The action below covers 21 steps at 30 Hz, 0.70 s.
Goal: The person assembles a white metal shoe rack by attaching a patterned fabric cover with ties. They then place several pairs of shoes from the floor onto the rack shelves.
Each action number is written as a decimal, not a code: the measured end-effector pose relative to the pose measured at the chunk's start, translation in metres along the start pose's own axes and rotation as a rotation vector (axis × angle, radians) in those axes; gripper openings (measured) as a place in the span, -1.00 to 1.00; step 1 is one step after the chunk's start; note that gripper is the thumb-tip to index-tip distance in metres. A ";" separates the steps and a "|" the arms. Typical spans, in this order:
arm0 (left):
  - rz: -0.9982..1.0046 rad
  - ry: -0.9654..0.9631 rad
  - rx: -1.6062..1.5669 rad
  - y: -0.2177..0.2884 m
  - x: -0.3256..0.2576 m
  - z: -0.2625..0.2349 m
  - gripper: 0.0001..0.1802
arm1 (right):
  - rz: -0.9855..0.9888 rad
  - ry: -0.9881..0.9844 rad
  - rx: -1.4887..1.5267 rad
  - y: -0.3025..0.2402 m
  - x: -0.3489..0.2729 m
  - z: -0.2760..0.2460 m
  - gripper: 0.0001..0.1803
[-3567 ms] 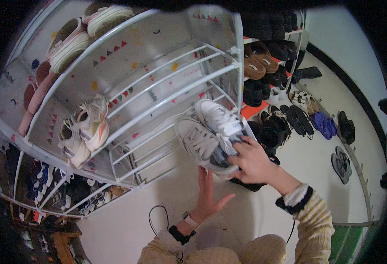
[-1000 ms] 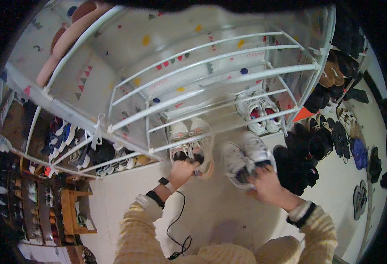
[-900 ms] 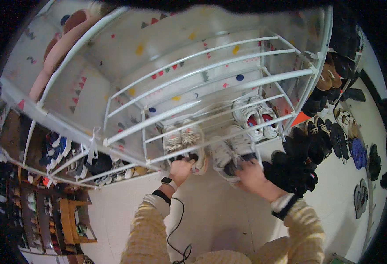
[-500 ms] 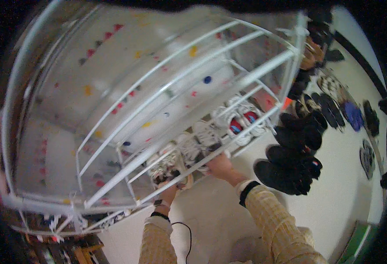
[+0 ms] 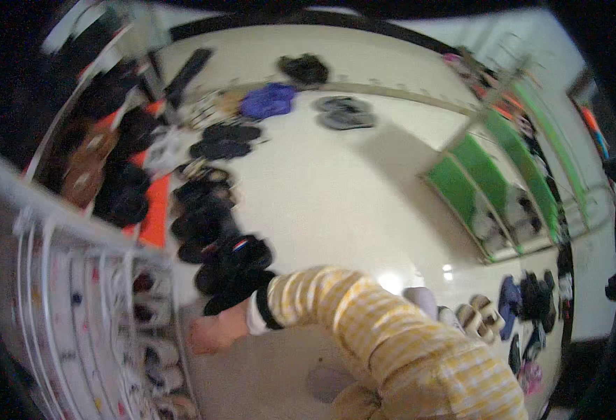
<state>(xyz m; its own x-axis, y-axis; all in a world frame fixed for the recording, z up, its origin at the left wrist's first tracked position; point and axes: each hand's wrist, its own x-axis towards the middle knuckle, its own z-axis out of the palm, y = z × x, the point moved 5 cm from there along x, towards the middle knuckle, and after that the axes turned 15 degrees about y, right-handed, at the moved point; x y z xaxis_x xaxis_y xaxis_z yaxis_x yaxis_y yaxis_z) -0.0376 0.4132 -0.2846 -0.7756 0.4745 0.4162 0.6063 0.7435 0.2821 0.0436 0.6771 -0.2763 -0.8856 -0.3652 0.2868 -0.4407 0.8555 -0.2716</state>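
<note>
My right hand [image 5: 217, 332] reaches from a yellow-and-white checked sleeve with a black band at the cuff. It is low over the floor, beside the edge of the white wire shoe rack [image 5: 49, 315]. Its fingers are smeared by motion, and I cannot see anything held in them. Close by the hand lie black shoes [image 5: 241, 262] in a row on the floor. On the rack's low shelf stand several white sneakers [image 5: 161, 353]. My left hand is out of the picture.
An orange-edged rack [image 5: 155, 210] with brown shoes [image 5: 87, 157] stands at the far left. Purple shoes [image 5: 269, 100] and grey slippers [image 5: 345, 113] lie at the back. Right of the middle is a green-shelved rack [image 5: 472, 168], with sandals [image 5: 479, 316] in front of it.
The view has swung to the right, bringing the green-shelved rack in. The white rack moved to the lower left. My left hand left the picture; my right hand is off the sneakers.
</note>
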 end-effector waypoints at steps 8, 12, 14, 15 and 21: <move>0.317 -0.233 -0.419 0.269 -0.010 0.024 -0.52 | 1.112 0.685 -0.293 -0.025 -0.457 -0.260 -0.81; 0.480 -0.438 -0.438 0.329 -0.036 0.033 -0.54 | 1.982 0.593 -1.055 -0.175 -0.667 -0.328 -0.44; 0.528 -0.526 -0.423 0.343 -0.048 0.037 -0.55 | 2.217 0.293 -1.322 -0.229 -0.722 -0.346 -0.26; 0.546 -0.565 -0.414 0.346 -0.053 0.037 -0.55 | 2.184 0.027 -1.534 -0.248 -0.735 -0.354 -0.21; 0.640 -0.744 -0.330 0.339 -0.070 0.027 -0.57 | 2.604 0.360 -0.523 -0.258 -0.811 -0.367 -0.13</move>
<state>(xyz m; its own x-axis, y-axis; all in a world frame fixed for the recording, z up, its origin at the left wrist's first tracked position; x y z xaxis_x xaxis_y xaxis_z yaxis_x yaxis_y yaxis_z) 0.2177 0.6450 -0.2410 -0.1357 0.9901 -0.0357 0.8742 0.1366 0.4660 0.9297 0.8875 -0.1015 0.6220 0.7817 0.0449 0.7829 -0.6200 -0.0518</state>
